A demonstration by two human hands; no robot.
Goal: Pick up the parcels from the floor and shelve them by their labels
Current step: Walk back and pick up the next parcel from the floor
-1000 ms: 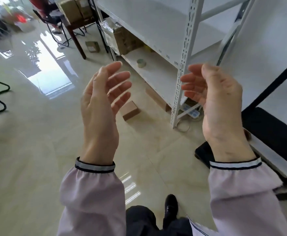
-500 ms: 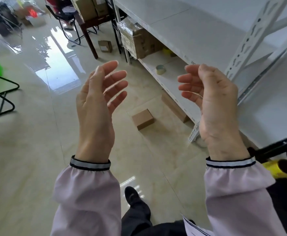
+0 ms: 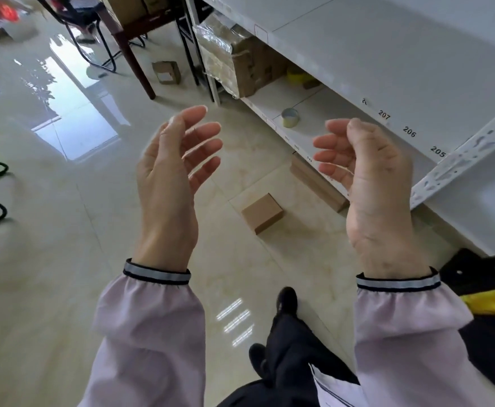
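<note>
My left hand [image 3: 171,183] and my right hand [image 3: 369,183] are both raised in front of me, palms turned toward each other, fingers loosely spread and a little curled, holding nothing. Between them, lower down on the glossy cream tiled floor [image 3: 49,259], lies a small plain brown cardboard parcel [image 3: 262,212], apart from either hand and near the front edge of the white metal shelving unit [image 3: 387,54] on my right. A long flat brown cardboard box [image 3: 316,183] lies on the floor just under the front edge of the unit's lowest shelf, partly hidden behind my right hand. Farther off, a second small brown parcel with a white label [image 3: 167,72] stands on the floor beside the leg of a dark wooden table [image 3: 128,51]. On the lower shelf a roll of clear packing tape [image 3: 290,117] sits close to the front edge, and a large brown carton wrapped in clear plastic [image 3: 234,57] fills the far end. The front edge of the shelf above carries black numbers (207, 206, 205 are readable; the smaller ones on the lower edge are too blurred, I think, to make out). My loose pale pink sleeves [image 3: 152,333] end in striped cuffs.
</note>
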